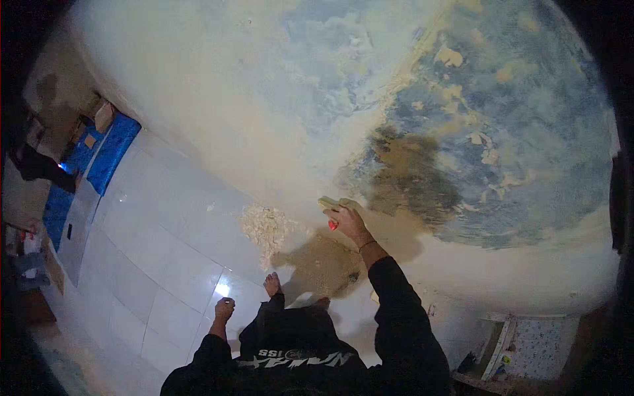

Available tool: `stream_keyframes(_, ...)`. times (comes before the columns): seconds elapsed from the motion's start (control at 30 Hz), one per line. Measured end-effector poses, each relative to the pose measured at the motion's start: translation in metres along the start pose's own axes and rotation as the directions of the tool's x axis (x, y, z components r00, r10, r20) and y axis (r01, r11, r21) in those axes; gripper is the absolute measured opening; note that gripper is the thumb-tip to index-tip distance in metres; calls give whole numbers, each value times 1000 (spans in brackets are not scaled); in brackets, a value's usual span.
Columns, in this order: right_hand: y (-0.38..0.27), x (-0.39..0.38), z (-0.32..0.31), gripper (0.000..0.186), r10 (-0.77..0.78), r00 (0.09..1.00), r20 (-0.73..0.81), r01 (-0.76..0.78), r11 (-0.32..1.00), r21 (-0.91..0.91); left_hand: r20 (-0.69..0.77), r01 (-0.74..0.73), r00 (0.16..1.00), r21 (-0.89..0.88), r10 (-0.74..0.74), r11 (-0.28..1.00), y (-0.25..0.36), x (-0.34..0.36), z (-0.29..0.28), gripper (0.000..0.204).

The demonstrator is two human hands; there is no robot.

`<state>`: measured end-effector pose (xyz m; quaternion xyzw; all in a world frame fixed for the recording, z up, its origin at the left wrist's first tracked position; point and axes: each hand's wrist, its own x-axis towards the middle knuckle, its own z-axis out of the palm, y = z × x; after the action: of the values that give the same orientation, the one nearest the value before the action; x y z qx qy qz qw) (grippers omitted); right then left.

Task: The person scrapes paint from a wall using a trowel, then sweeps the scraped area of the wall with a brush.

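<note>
My right hand (348, 220) is closed around a scraper (333, 225), held against the lower part of the wall. A red end of the tool shows below the fingers, and a pale yellowish flat part (325, 202) sticks out ahead of them. The wall (218, 86) has a cream coat with blue-green, blotchy peeled patches (515, 152). Down by my left side, my left hand (225, 309) is closed with curled fingers; what it holds, if anything, is too small to tell. A heap of pale flakes (265, 228) lies on the floor in front of my bare foot (272, 284).
White glossy tiles (152, 218) cover the floor. At the left, a blue sheet (113, 153) has boxes (104, 117) on it, and another person's dark-clothed leg (43, 165) shows. A pale patterned panel (536, 346) in a frame is at lower right.
</note>
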<state>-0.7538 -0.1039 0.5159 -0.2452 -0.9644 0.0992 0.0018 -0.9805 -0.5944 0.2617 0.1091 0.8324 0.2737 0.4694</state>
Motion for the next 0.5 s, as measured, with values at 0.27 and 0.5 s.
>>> stream_keyframes(0.27, 9, 31, -66, 27, 104, 992, -74, -100, 994, 51, 73, -171, 985, 217, 158, 961, -54, 8, -11, 20)
stream_keyframes(0.5, -34, -8, -188, 42, -123, 929, -349, 46, 974, -222, -33, -434, 898, 93, 439, 896, -16, 49, 18, 26)
